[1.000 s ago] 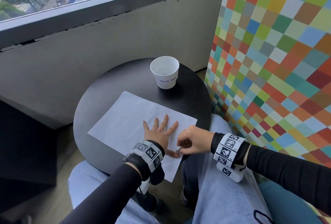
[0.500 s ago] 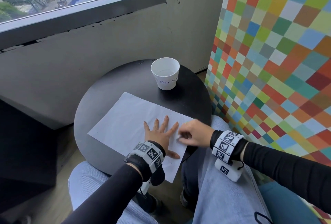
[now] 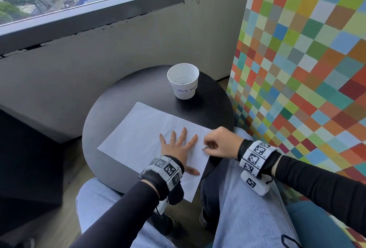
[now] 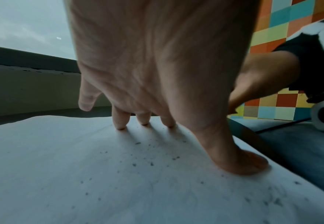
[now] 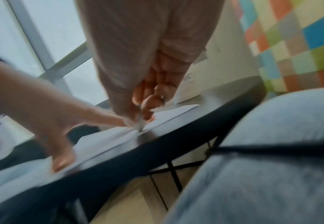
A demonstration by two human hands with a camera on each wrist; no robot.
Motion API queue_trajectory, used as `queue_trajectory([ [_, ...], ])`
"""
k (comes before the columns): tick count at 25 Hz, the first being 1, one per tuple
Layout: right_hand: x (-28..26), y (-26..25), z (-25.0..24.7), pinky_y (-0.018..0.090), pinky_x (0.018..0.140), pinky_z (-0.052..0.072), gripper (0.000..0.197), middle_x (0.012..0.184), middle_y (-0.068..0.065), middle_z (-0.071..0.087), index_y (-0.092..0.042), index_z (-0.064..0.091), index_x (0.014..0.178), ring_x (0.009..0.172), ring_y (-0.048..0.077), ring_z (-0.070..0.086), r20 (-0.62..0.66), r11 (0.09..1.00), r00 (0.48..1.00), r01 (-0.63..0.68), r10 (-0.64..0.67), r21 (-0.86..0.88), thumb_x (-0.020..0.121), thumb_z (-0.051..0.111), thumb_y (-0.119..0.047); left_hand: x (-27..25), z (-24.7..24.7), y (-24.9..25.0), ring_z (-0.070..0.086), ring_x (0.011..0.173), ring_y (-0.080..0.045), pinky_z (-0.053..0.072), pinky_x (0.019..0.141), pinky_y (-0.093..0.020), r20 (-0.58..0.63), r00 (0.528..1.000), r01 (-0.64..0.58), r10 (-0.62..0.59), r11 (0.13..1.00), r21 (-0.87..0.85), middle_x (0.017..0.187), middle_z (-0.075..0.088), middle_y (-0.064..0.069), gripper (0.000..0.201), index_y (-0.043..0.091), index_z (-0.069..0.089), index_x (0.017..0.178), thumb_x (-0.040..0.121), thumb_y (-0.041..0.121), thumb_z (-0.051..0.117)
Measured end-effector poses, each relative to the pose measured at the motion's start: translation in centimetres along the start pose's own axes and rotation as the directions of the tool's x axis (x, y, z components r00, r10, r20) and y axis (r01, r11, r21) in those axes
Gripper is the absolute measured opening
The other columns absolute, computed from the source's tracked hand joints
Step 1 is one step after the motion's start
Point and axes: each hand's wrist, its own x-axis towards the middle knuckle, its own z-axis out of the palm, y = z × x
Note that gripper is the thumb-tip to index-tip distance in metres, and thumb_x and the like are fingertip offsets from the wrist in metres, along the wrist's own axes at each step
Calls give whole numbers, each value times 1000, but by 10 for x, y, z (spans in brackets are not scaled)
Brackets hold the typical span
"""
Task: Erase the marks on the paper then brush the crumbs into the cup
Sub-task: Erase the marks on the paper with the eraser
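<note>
A white sheet of paper [image 3: 138, 134] lies on the round black table [image 3: 111, 109]. My left hand [image 3: 178, 144] lies flat on the sheet with fingers spread, pressing it down. Small dark crumbs [image 4: 151, 163] are scattered over the paper [image 4: 61, 166] around my left hand [image 4: 157, 91]. My right hand [image 3: 219, 142] pinches a small grey eraser [image 3: 205, 148] against the paper's right edge, beside the left index finger. In the right wrist view the eraser [image 5: 140, 123] touches the paper [image 5: 167, 116], below my right hand [image 5: 147, 97]. The white cup [image 3: 183, 81] marked "WASTE BASKET" stands at the table's far side.
A multicoloured chequered wall [image 3: 307, 59] rises close on the right. A window and grey wall [image 3: 79, 59] lie behind the table. My knees in light jeans [image 3: 247, 208] are under the table's near edge. The paper's near corner overhangs the table edge.
My right hand has moved the eraser up along the paper's right edge, away from the near corner, then slightly back. My left hand stays flat on the sheet.
</note>
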Motion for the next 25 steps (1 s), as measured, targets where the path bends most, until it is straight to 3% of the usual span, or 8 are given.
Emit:
queue_trajectory([
  [2,-8,-12,9,20,59,41,18,61,-2,60,-11,65,71,56,11,52,154,995,983,94,-96,19,82,66,-26,0,1,1,-12,151,-36,-2,114,-69,-7,1000,3,-3,1000,9,161,-29,-4,121,38,-25,151,73,82,56],
  [3,-8,-9,7,20,59,41,19,61,-2,60,-12,64,71,55,12,52,158,996,984,84,-84,9,82,66,-27,0,0,1,-12,150,-36,-2,114,-69,-8,1000,3,-3,1000,11,161,-29,-4,121,38,-25,151,73,82,56],
  [7,1,8,-9,27,58,43,24,55,-10,47,-15,55,63,54,12,48,-40,998,997,-61,59,-34,81,66,-26,0,-2,1,-12,151,-36,-2,114,-69,4,1000,2,-2,1000,-2,161,-29,-4,121,39,-25,151,73,80,58],
  [11,-9,-2,4,10,58,37,19,58,-10,54,-13,63,69,54,6,48,109,997,993,47,-53,58,81,70,-27,0,-2,3,-12,150,-37,0,113,-71,1,1000,7,-7,1000,7,161,-29,-5,121,38,-25,151,73,81,57],
  [15,-4,7,-5,21,58,38,25,52,-13,44,-15,54,60,52,9,46,-66,998,995,-68,68,11,80,67,-24,1,-3,3,-13,150,-38,1,111,-74,19,1000,4,-3,1000,-10,160,-30,-6,121,41,-26,150,73,79,59],
  [18,-9,-3,4,9,58,35,21,56,-11,50,-12,60,65,54,9,47,90,998,995,48,-53,51,81,69,-23,2,-2,3,-12,150,-39,2,111,-74,11,1000,8,-8,1000,3,160,-30,-6,121,42,-26,149,72,81,59],
  [22,-3,10,-9,21,57,35,28,53,-11,46,-18,50,59,52,10,46,-58,997,996,-70,68,-23,80,68,-23,3,-4,3,-13,150,-39,1,111,-75,24,1000,8,-8,1000,0,160,-30,-6,121,43,-26,149,72,79,61],
  [25,-7,-3,2,15,56,34,23,55,-10,49,-16,55,62,52,7,43,67,999,997,50,-50,1,79,68,-23,3,-3,4,-12,150,-40,2,110,-74,19,1000,14,-14,1000,7,160,-30,-6,122,42,-26,149,72,80,60],
])
